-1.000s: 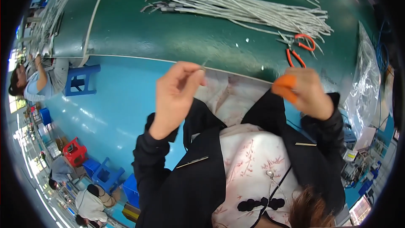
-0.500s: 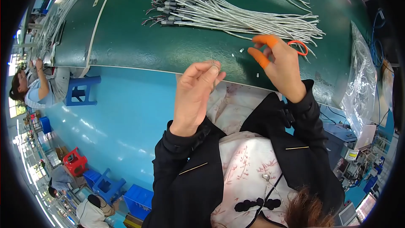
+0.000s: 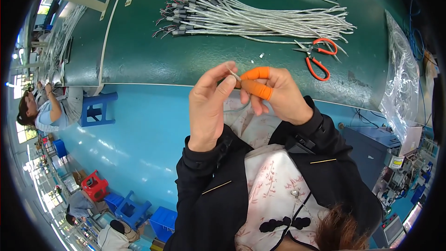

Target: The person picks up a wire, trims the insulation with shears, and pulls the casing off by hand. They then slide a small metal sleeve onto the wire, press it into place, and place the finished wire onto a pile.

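Observation:
Just off the front edge of the green table (image 3: 134, 60), both hands meet on a thin grey cable (image 3: 235, 75). My left hand (image 3: 209, 102) pinches it between thumb and fingertips. From the other side my right hand (image 3: 278, 90), with orange finger cots on thumb and forefinger, grips the same cable close to its end. Part of the cable hangs below the fingers, in front of my lap. The fingers cover most of its end. Red-handled cutters (image 3: 316, 59) lie with jaws apart on the table beyond my right hand.
A thick bundle of grey cables (image 3: 260, 21) with dark connectors lies across the table's back. Small white bits (image 3: 261, 56) lie near my hands. A clear plastic bag (image 3: 400, 79) drapes at the right. Far left, a person (image 3: 46, 107) sits by a blue stool (image 3: 97, 110).
My right hand has come away from the cutters, moved left and down, and closed on the cable beside my left hand. The cutters now lie in full sight.

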`<state>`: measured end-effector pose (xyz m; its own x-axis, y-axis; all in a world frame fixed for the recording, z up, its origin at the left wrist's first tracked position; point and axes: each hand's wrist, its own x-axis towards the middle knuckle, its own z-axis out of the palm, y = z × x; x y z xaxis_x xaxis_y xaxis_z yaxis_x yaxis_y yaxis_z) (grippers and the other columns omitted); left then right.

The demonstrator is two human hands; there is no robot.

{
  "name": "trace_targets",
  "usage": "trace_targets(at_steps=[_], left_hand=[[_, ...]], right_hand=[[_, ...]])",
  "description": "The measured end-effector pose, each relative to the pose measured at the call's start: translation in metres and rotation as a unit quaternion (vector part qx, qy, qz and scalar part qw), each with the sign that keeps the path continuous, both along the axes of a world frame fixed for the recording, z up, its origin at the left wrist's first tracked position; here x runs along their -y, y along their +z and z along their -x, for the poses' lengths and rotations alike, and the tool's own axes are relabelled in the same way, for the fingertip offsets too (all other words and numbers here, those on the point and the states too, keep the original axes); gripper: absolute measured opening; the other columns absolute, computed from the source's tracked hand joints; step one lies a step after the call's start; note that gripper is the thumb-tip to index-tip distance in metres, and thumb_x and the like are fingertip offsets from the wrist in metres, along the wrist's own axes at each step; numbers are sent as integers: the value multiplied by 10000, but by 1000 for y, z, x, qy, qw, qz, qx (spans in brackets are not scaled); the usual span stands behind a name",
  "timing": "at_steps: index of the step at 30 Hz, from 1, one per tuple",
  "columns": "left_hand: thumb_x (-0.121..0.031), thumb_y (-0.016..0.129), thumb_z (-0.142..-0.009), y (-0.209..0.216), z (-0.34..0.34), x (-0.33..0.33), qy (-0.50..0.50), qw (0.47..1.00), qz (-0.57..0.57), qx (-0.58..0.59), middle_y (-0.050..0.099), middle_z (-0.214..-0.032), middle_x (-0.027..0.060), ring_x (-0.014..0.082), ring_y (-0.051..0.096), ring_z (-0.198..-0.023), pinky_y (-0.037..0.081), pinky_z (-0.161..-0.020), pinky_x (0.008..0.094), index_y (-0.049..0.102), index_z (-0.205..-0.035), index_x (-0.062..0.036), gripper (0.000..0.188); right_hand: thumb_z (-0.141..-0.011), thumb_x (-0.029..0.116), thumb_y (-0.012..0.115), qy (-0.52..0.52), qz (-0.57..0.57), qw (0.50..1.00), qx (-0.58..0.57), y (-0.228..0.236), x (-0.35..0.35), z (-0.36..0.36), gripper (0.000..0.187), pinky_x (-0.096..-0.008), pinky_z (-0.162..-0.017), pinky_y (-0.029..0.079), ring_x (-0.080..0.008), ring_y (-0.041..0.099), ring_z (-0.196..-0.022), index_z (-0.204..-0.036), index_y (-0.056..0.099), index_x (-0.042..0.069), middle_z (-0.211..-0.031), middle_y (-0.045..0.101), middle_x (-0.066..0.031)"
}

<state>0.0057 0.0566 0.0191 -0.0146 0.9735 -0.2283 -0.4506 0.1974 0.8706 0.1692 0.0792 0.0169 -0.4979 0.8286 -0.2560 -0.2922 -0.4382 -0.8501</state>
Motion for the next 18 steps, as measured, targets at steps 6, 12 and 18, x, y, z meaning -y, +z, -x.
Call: trace_targets(at_steps=[6,12,18], left_hand=[[-41,631,-860,-4,13,-3,-14,1000,-8,7,621,-1027,67,138,550,-957,403,-882,277,644,-1003,7,151],[-19,632,-846,-8,20,-4,-25,999,-24,-35,610,-972,50,129,539,-932,399,-863,268,639,-942,8,99],[13,619,-834,-7,16,-4,-27,997,-50,-59,596,-955,50,128,532,-911,404,-830,264,630,-909,10,76]], right_hand=[[-913,84,555,5,30,999,11,-1,1,-2,159,-195,-418,359,-69,489,-436,-961,618,-54,-708,622,-76],[-900,84,580,34,11,998,47,2,0,-3,148,-191,-414,336,-54,452,-419,-962,621,-45,-712,635,-84],[-899,93,593,61,2,997,39,-4,0,-2,147,-185,-424,341,-51,453,-430,-957,624,-39,-734,651,-82]])
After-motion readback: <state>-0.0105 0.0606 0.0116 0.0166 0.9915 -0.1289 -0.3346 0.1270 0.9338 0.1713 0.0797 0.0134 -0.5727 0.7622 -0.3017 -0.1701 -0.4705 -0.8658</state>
